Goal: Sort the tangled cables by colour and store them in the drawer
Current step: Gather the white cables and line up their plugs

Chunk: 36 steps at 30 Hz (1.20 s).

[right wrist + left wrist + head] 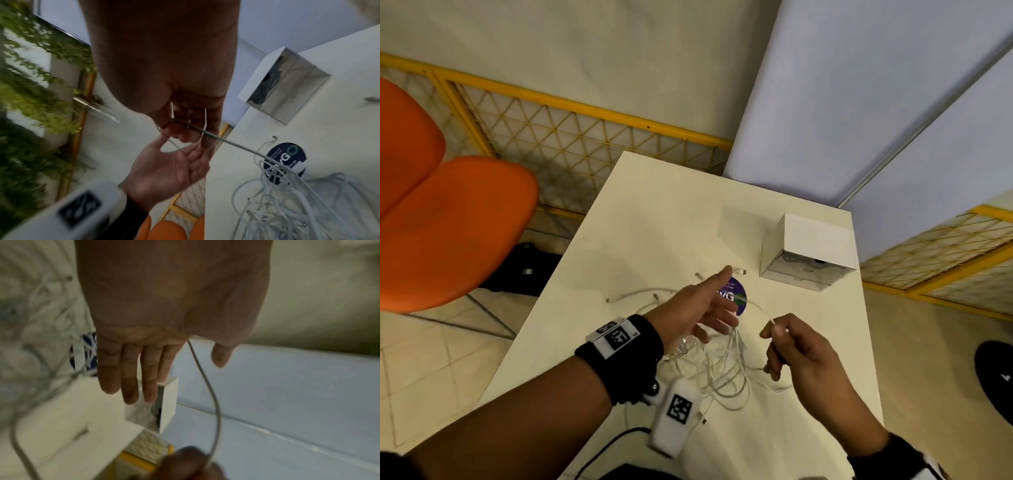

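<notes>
White cables lie tangled on the table over a blue sticker, between the hands. The right hand pinches one cable; the left hand is spread flat above. The drawer box stands beyond, dark cables inside. An orange chair stands left.

White table with tangled white cables, drawer box, round sticker.
</notes>
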Available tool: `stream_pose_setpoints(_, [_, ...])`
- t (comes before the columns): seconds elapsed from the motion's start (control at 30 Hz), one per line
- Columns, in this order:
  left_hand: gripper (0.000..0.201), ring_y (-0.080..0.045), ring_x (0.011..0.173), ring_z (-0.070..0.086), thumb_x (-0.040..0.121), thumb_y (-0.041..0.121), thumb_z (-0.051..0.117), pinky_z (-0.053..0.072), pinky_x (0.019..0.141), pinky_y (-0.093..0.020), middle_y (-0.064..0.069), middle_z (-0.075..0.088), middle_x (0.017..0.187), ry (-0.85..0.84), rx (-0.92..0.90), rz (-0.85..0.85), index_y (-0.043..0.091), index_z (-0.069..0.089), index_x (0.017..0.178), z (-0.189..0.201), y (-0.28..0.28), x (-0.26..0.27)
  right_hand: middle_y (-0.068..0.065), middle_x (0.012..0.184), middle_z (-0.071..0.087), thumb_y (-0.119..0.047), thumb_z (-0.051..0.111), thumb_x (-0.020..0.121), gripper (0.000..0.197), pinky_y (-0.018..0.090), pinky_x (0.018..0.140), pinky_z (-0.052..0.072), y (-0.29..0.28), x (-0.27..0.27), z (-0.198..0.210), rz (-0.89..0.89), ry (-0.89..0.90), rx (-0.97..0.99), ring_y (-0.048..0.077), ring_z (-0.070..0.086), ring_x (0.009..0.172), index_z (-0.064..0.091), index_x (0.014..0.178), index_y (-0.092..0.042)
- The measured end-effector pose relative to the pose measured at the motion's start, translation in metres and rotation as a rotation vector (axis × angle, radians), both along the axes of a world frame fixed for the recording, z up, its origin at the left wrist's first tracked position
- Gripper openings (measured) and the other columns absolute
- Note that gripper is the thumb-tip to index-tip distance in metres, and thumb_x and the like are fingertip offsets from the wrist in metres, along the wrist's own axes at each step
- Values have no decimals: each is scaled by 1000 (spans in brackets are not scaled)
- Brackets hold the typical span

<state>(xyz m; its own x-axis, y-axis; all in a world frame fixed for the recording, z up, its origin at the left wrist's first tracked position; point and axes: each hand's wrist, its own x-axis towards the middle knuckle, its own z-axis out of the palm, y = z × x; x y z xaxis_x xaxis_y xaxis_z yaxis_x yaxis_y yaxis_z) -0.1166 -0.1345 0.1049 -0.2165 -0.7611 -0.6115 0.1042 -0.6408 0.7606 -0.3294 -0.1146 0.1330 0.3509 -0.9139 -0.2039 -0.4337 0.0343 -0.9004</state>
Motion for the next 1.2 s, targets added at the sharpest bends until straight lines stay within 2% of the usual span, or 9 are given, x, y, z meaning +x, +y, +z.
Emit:
stream_pose_setpoints(0.07, [69,-31,95,70,91,66,54,50,77,-39,-19,74,108,181,57,59,2,66,113,12,-6,-10,10,56,52,-21,42,103,24,38,70,48,12,-1,13,89,-9,-31,26,52,59,62,91,-14])
stream_pose_setpoints(0.13, [50,-35,85,72,99,49,50,54,85,-46,-19,73,93,365,112,206,1,64,100,26,-14,-19,11,60,51,-22,44,103,23,27,63,43,20,-5,19,160,-27,-22,21,49,60,62,91,-14])
stream_pose_setpoints(0.2, [46,-23,51,60,105,41,42,59,63,-38,-7,56,59,467,127,361,9,55,74,44,-25,-25,7,60,49,-24,43,103,23,23,62,41,22,-13,18,175,-48,14,13,46,59,61,91,-14])
stream_pose_setpoints(0.27, [49,-12,37,31,105,42,40,39,43,-22,4,30,49,505,69,368,17,44,63,66,-32,-26,0,59,48,-25,42,104,26,26,63,42,20,-23,12,159,-66,29,11,45,60,60,89,-14])
stream_pose_setpoints(0.37, [49,-11,44,8,106,42,35,14,43,-23,7,19,49,452,-98,344,21,40,62,99,-35,-14,-4,60,49,-23,41,105,32,30,66,45,10,-37,-5,159,-74,27,11,46,61,59,80,-14])
stream_pose_setpoints(0.57, [51,-12,51,5,104,40,36,10,48,-26,8,12,56,335,-416,439,25,43,56,170,-32,44,-8,58,49,-18,42,105,34,46,73,48,-8,-57,-58,159,-64,51,14,49,64,57,76,-13])
stream_pose_setpoints(0.8, [52,-12,49,8,107,47,30,15,47,-26,7,13,55,174,-637,532,26,42,61,217,-4,70,-4,62,51,-13,42,104,32,24,64,42,-28,-47,-96,211,32,81,11,47,60,55,75,-15])
stream_pose_setpoints(1.03, [44,-10,49,10,103,46,37,10,44,-25,7,18,56,3,-649,315,21,46,68,208,2,40,1,71,56,-19,45,102,31,25,64,43,-39,-28,-81,247,116,-22,8,49,65,58,75,-27])
stream_pose_setpoints(1.2, [39,-10,48,22,103,35,48,12,45,-24,1,39,63,-263,-502,44,8,67,83,156,-4,5,10,75,60,-31,46,103,28,43,69,48,-38,-2,-26,282,93,-204,29,54,71,58,79,-25])
